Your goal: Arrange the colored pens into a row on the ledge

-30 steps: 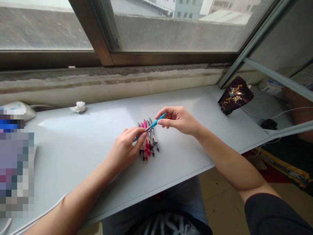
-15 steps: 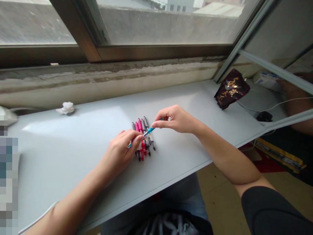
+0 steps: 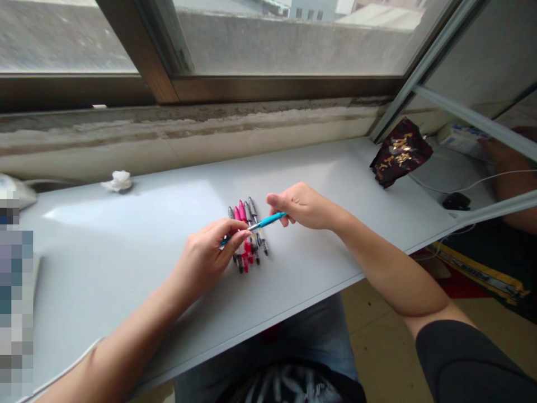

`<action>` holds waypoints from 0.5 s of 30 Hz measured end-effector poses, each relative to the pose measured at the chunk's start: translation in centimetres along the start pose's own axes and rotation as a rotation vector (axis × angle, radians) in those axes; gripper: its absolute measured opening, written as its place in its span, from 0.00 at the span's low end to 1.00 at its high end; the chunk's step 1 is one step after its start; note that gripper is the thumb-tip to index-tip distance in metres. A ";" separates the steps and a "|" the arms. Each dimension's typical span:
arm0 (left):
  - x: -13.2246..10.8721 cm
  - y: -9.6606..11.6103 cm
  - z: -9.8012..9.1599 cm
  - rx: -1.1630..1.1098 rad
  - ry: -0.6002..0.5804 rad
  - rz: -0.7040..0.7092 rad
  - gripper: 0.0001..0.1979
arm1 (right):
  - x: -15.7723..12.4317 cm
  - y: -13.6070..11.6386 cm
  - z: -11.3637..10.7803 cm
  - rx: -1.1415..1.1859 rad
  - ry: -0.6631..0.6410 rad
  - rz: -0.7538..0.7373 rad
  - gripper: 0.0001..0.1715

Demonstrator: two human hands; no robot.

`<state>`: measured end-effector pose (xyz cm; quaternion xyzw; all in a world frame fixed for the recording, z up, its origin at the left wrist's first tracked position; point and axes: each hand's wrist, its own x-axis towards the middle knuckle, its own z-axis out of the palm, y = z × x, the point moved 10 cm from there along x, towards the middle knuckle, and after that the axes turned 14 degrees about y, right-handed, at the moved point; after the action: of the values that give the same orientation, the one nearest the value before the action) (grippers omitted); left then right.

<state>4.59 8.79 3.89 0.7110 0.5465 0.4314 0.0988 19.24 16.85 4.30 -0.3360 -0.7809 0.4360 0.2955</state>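
A teal pen (image 3: 266, 222) lies across the space between my hands, held off the white desktop (image 3: 126, 268). My left hand (image 3: 207, 256) is shut on its tip end, and my right hand (image 3: 302, 206) pinches its far end between thumb and fingers. Under the pen, a tight row of several pens (image 3: 247, 238) in pink, red, grey and black lies side by side. My left fingers hide part of that row, and the teal pen crosses over it.
A crumpled white tissue (image 3: 119, 181) sits at the desk's back edge, and a dark red foil bag (image 3: 400, 152) lies at the right. Beyond the desk's right end are a black mouse (image 3: 456, 201) and a white cable (image 3: 474, 184). A window frame runs behind.
The teal pen has turned to a flatter angle between my hands, and my right fingers have shifted along its far end. The view has tilted slightly.
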 end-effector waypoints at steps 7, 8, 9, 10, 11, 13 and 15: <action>0.3 -0.3 -1.0 0.051 0.091 0.028 0.15 | 0.1 -0.3 -0.6 -0.031 0.053 -0.043 0.35; 0.3 -0.2 -1.0 0.056 0.094 0.040 0.15 | 0.1 0.0 -0.8 -0.084 0.072 -0.022 0.40; 0.3 -0.2 -1.1 0.060 0.098 0.048 0.15 | 0.1 0.0 -1.1 -0.120 0.094 -0.023 0.40; 0.3 -0.2 -1.1 0.065 0.108 0.050 0.15 | 0.1 -0.3 -1.3 -0.138 0.114 -0.051 0.38; 0.4 -0.3 -1.2 0.068 0.121 0.046 0.16 | 0.1 -0.7 -1.4 -0.140 0.121 -0.096 0.33; 0.4 -0.4 -1.4 0.063 0.141 0.029 0.15 | 0.0 -1.4 -0.8 -0.126 0.075 -0.162 0.28; 0.4 -0.5 -1.5 0.047 0.146 0.023 0.15 | -0.1 -1.3 -0.1 -0.144 0.018 -0.160 0.32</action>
<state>3.19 8.83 4.72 0.6858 0.5542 0.4703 0.0369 19.00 16.31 5.43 -0.2970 -0.8318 0.3507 0.3112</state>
